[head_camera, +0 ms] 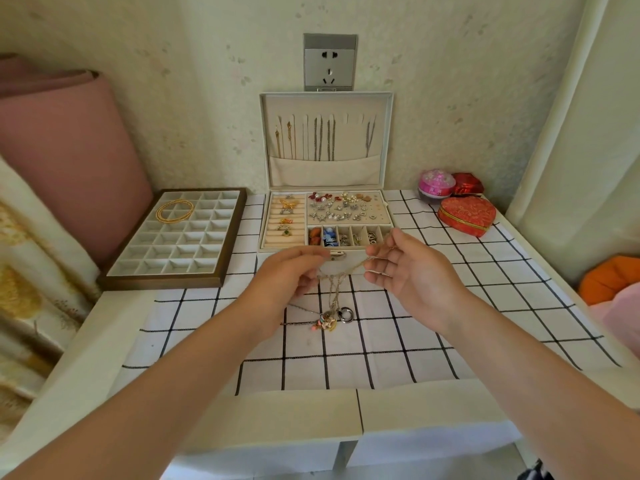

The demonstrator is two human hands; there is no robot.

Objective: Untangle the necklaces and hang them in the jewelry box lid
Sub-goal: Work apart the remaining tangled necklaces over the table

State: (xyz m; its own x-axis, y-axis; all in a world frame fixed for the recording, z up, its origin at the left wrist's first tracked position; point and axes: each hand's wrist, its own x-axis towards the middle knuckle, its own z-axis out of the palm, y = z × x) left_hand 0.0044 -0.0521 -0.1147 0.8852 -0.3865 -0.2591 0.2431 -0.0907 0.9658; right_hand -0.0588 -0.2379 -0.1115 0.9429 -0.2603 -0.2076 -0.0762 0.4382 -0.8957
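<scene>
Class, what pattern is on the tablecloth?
The tablecloth is white with black grid lines; head view.

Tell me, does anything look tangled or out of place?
Yes. The necklaces held between the left hand and right hand are twisted together, their pendants bunched near the checked cloth.

The necklaces (334, 292) hang between our left hand (289, 271) and our right hand (405, 268), their lower ends resting on the tablecloth (346, 355) just beneath. Directly beyond our hands stands the jewelry box (325, 220), its lid (327, 140) upright behind it. The compartment tray (173, 237) lies left of our left hand, and the heart-shaped box (467, 211) lies beyond our right.
</scene>
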